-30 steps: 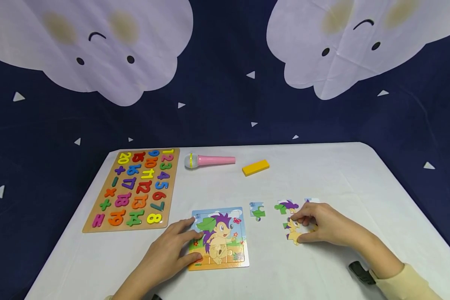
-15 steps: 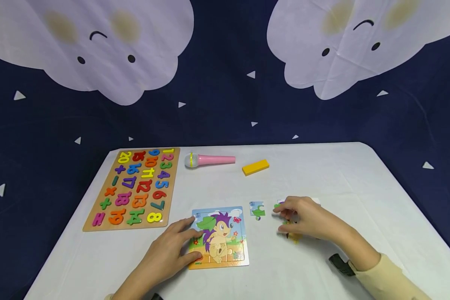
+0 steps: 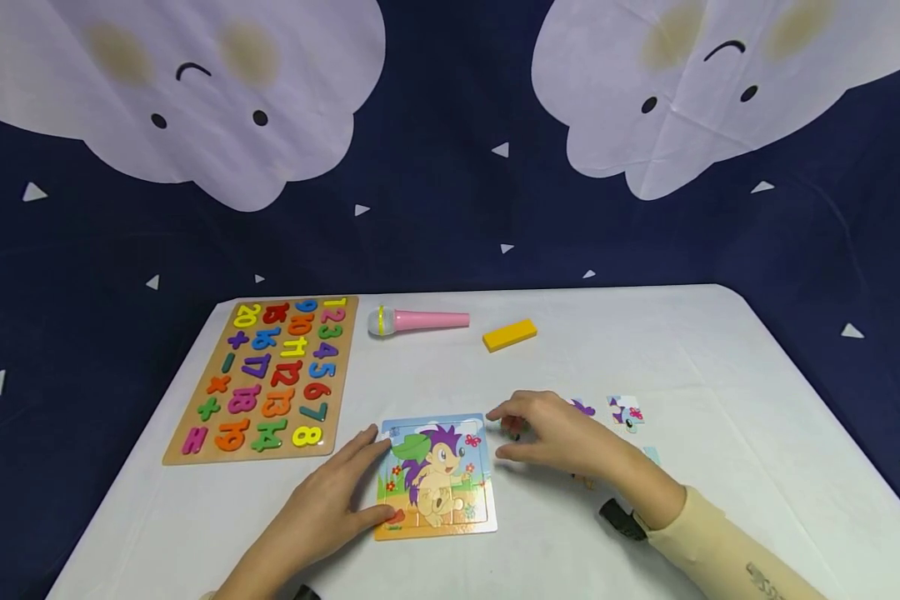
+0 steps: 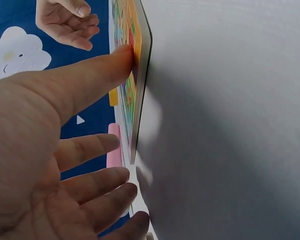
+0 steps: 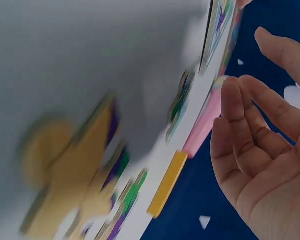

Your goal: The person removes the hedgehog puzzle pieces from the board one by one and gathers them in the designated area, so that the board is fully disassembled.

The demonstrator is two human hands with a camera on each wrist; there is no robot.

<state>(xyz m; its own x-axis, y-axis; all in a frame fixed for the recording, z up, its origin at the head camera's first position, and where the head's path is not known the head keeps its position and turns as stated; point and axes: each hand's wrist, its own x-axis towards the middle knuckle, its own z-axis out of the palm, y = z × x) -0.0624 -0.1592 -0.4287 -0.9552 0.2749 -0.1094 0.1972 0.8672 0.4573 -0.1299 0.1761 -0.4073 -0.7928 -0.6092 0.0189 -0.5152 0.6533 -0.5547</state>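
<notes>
A square hedgehog jigsaw puzzle (image 3: 438,483) lies in its frame on the table. My left hand (image 3: 311,504) rests at its left side, the thumb (image 4: 102,66) touching the puzzle's edge with the other fingers spread. Just right of the puzzle, my right hand (image 3: 562,437) hovers with thumb and fingers apart and holds nothing. Beneath it is a loose puzzle piece (image 5: 180,102), mostly hidden in the head view. More loose pieces lie farther right: one with a butterfly (image 3: 627,411), one with purple spikes (image 3: 583,407), and a tan one (image 5: 80,170), blurred in the right wrist view.
A wooden number board (image 3: 262,383) lies at the back left. A pink toy microphone (image 3: 427,320) and a yellow block (image 3: 510,335) are along the back of the white table (image 3: 690,358). A dark cloud-print cloth (image 3: 450,167) hangs behind.
My right hand has moved left from the loose pieces toward the puzzle, uncovering the butterfly piece. My left fingers have drawn slightly back from the puzzle's upper left.
</notes>
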